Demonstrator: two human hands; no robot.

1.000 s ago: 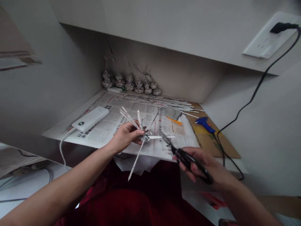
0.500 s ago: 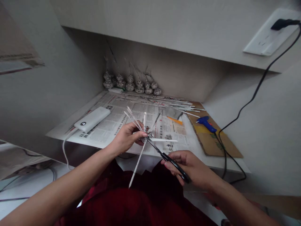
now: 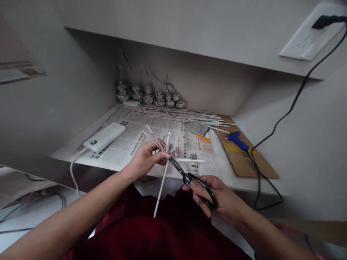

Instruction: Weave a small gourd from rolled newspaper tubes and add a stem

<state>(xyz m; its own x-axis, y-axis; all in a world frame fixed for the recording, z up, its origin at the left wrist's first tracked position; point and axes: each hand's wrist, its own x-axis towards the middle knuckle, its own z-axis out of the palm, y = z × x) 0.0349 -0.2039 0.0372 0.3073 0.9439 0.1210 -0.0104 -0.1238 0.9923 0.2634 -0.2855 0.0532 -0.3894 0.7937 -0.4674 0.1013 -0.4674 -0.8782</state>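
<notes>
Between the fingers of my left hand [image 3: 148, 157] is a small woven newspaper piece [image 3: 170, 154], with several rolled paper sticks [image 3: 162, 188] fanning out from it. One stick points down toward my lap, one to the right, others up and away. My right hand [image 3: 214, 193] grips black-handled scissors [image 3: 202, 186] by the finger loops. Their blade tips meet the woven centre beside my left thumb; whether they touch paper there is hidden.
Newspaper covers the tabletop. Several gourd-shaped woven pieces [image 3: 159, 98] line the back wall, with loose paper sticks [image 3: 184, 115] before them. A white power bank [image 3: 105, 137] lies left. A blue glue gun [image 3: 237, 141] rests on cardboard [image 3: 252, 162] at right, its black cord trailing.
The scissors have turned slightly, so their handle loops show more openly. The woven piece has rotated a little, and its downward stick has swung right.
</notes>
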